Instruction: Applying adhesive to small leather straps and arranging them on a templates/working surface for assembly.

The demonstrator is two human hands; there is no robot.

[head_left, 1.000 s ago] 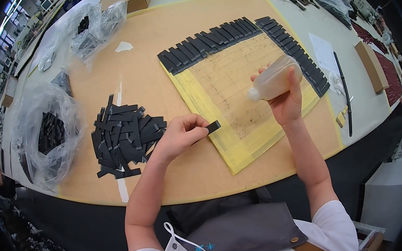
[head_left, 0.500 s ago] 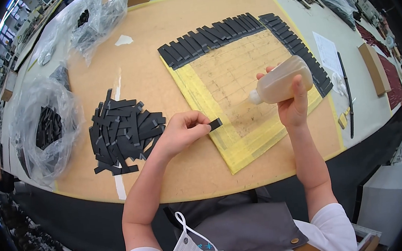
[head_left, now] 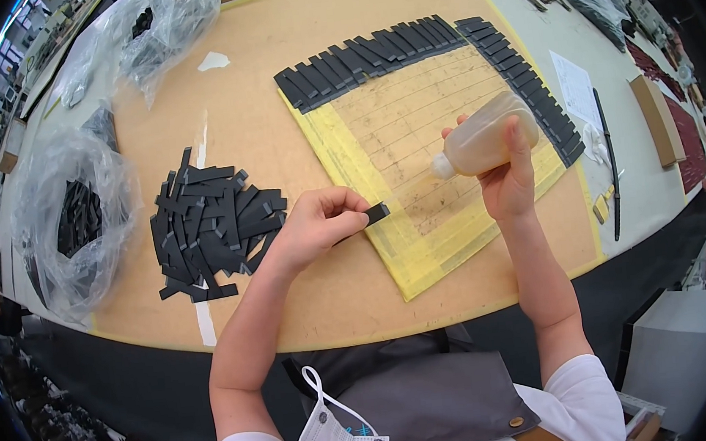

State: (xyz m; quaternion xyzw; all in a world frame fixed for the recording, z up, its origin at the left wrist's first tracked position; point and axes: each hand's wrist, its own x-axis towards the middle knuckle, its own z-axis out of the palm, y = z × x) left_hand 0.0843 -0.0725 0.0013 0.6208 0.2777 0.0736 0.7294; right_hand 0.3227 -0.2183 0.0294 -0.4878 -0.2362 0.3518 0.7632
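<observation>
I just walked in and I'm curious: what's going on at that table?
Someone is working bare-handed. The left hand pinches a black strip by the left edge of a yellow-bordered board. The right hand holds a cloudy bottle tilted above the board. A row of black strips lines the board's far side, another row its right side; a pile of strips lies left.

A black strip (head_left: 378, 213) juts from the left hand (head_left: 324, 226); a translucent bottle (head_left: 485, 137) tilts in the right hand (head_left: 509, 187).
</observation>
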